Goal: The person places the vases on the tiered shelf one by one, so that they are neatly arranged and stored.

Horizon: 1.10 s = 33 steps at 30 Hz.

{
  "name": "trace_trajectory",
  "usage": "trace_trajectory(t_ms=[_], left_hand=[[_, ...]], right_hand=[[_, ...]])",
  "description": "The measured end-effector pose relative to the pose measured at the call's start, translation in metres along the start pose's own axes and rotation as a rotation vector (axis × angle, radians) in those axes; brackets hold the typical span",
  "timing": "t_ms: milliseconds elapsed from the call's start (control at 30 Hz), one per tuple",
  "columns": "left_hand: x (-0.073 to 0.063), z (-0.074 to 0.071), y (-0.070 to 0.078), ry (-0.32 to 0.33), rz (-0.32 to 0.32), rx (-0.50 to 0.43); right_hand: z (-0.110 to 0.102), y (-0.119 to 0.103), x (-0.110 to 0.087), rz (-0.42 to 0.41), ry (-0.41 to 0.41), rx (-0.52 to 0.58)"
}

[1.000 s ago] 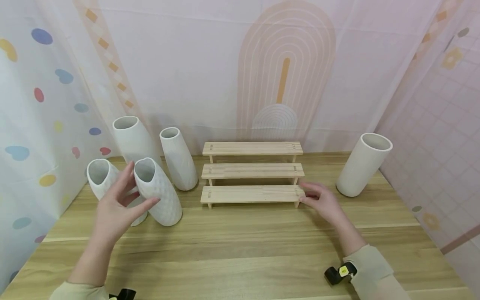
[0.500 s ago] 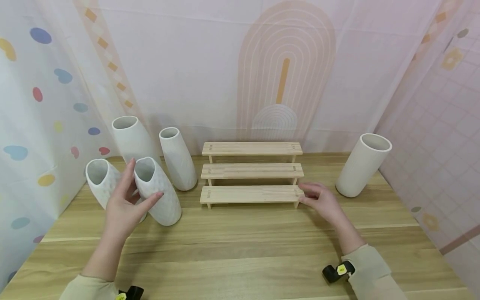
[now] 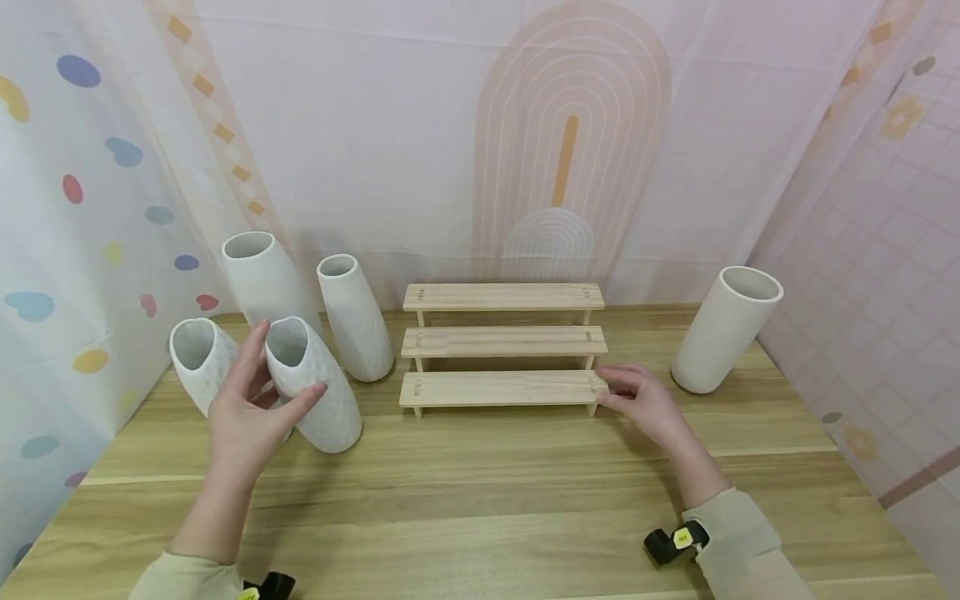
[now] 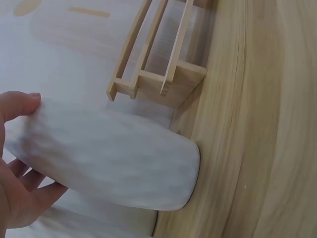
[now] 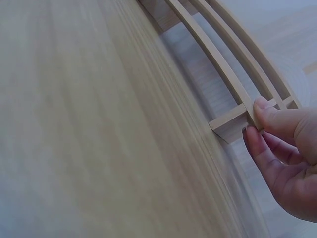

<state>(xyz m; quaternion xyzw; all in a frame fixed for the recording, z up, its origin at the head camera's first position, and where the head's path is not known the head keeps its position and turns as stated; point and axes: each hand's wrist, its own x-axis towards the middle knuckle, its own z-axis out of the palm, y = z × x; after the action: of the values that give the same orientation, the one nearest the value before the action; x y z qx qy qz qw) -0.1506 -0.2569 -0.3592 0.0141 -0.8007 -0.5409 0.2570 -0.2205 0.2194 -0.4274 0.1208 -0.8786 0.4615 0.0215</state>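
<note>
Printed cloth [image 3: 360, 125] hangs behind the wooden worktop [image 3: 480, 508], at which a person is working with both hands. Near the left edge, the left hand [image 3: 247, 421] has its grip round the upper part of the front vase [image 3: 330, 417], thumb on one side and fingers on the other; this vase stands on the worktop. Just beside it and behind are three other white vases [image 3: 363, 329]. At the middle of the back edge is the three-step stand [image 3: 502, 387]; the right hand [image 3: 645, 404] pinches the right end of its lowest step. One ribbed vase [image 3: 723, 333] stands apart, near the back right corner.
</note>
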Motion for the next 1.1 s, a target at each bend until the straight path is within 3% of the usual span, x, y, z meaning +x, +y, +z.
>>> trace_trajectory(t_ms=[267, 467, 600, 800, 1100], left_hand=[[-0.007, 0.006, 0.012, 0.042, -0.017, -0.152], [-0.013, 0.005, 0.039, 0.058, 0.023, -0.125], [-0.017, 0.010, 0.056, 0.027, 0.077, -0.147], [-0.022, 0.031, 0.067, -0.042, 0.207, -0.205], [-0.032, 0.077, 0.068, -0.162, 0.187, -0.256]], right_hand=[[0.000, 0.000, 0.001, -0.007, 0.008, -0.020], [0.001, -0.001, 0.001, -0.014, 0.008, -0.043], [0.001, -0.002, 0.001, -0.017, 0.009, -0.045], [0.001, -0.004, 0.000, -0.025, 0.016, -0.053], [0.002, -0.006, 0.000, -0.030, 0.027, -0.054]])
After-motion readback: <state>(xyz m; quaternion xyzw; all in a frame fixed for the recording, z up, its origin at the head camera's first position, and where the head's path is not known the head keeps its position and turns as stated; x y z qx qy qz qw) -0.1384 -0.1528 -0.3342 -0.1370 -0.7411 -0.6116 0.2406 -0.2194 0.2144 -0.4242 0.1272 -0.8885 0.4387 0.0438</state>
